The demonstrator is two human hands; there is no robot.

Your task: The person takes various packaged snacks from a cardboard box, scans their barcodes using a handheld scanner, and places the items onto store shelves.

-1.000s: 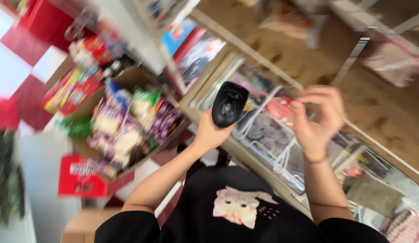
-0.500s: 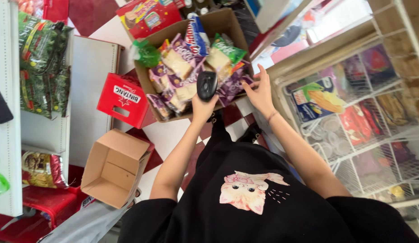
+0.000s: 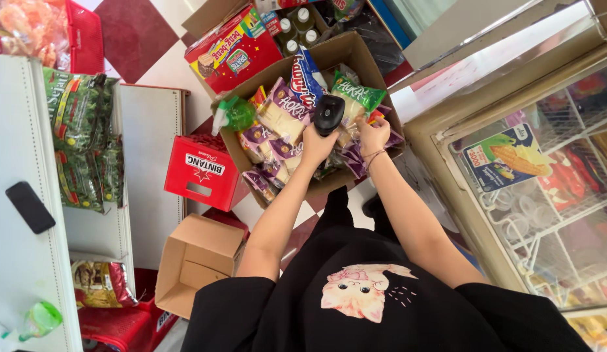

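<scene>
While the left hand [image 3: 316,145] grips a black scanner [image 3: 329,114], right hand [image 3: 373,133] curled among snack packets [image 3: 287,117], cardboard box [image 3: 355,52].

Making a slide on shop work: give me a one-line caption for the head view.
Left hand holds a black scanner over a snack box while the right hand reaches in.

Glossy plastic snack packets [image 3: 287,114] are shining inside the matt brown cardboard box [image 3: 355,55]. The black scanner [image 3: 329,115] is looking like smooth, slightly glossy plastic. The freezer lid [image 3: 545,189] is gleaming as glass.
</scene>
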